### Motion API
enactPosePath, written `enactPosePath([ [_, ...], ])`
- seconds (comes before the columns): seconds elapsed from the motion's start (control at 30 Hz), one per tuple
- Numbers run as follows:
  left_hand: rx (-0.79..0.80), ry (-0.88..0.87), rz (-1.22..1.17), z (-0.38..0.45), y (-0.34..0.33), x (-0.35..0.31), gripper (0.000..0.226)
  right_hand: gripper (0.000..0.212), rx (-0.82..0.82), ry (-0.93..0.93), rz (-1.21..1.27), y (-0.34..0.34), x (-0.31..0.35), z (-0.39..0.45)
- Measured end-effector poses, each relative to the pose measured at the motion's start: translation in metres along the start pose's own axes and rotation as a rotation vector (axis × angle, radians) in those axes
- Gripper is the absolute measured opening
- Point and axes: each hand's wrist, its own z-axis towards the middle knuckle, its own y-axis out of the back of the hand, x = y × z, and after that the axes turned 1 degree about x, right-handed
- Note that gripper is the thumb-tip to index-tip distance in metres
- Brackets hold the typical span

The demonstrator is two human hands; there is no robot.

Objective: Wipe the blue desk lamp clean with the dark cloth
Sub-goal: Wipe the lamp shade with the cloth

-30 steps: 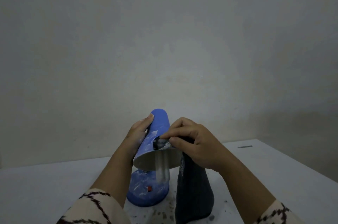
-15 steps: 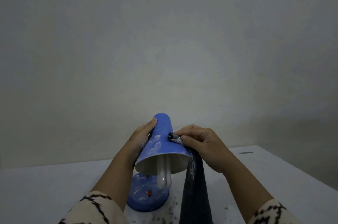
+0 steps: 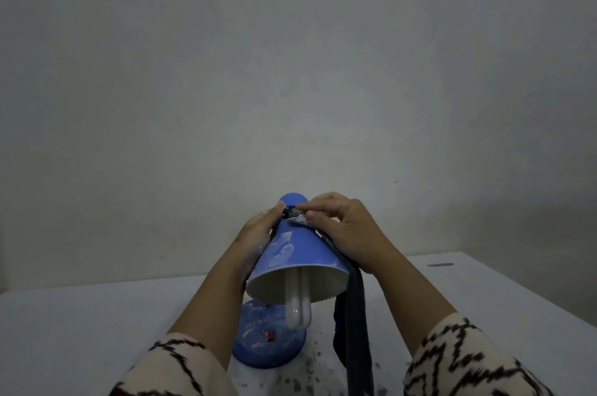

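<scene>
We see a pale grey plaster wall [image 3: 290,72] filling the view behind the blue cone-shaded desk lamp [image 3: 297,253]. Under the lamp lies the pale grey tabletop [image 3: 80,324], speckled with dark crumbs near the lamp's round base. The lamp's shade tilts toward us, its white twin-tube bulb [image 3: 298,305] poking out. Right of the shade, the long dark knitted cloth [image 3: 353,315] hangs down to the tabletop. Our right hand [image 3: 349,234] pinches the cloth's top end against the shade's narrow top. Our left hand [image 3: 258,231] grasps the shade's left side, thumb at the cloth. A tiny red switch [image 3: 270,336] sits on the base.
</scene>
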Motion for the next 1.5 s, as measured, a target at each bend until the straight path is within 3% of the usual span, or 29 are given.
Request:
enactPosePath([
  [0.43,-0.074,-0.001,0.026,-0.003,0.004,0.001,0.044,0.025,0.098,0.014,0.124,0.018,-0.001,-0.04],
  [0.63,-0.08,-0.005,0.038,0.0,0.003,0.002,0.038,0.028,0.137,0.06,0.178,0.026,0.001,-0.061],
  [1.0,-0.081,0.009,0.042,-0.004,0.004,0.002,0.045,0.035,-0.045,-0.211,0.329,0.017,-0.022,-0.068],
  [1.17,-0.072,0.023,0.047,-0.004,0.004,0.001,0.035,0.025,-0.036,-0.028,0.115,0.014,0.0,-0.061],
  [1.37,-0.051,0.028,0.028,-0.002,0.008,0.001,0.065,0.019,0.056,0.189,-0.085,0.002,0.016,-0.065],
  [1.5,-0.034,-0.008,0.077,0.001,0.007,0.007,0.038,0.024,0.047,0.154,0.03,0.01,0.004,-0.073],
])
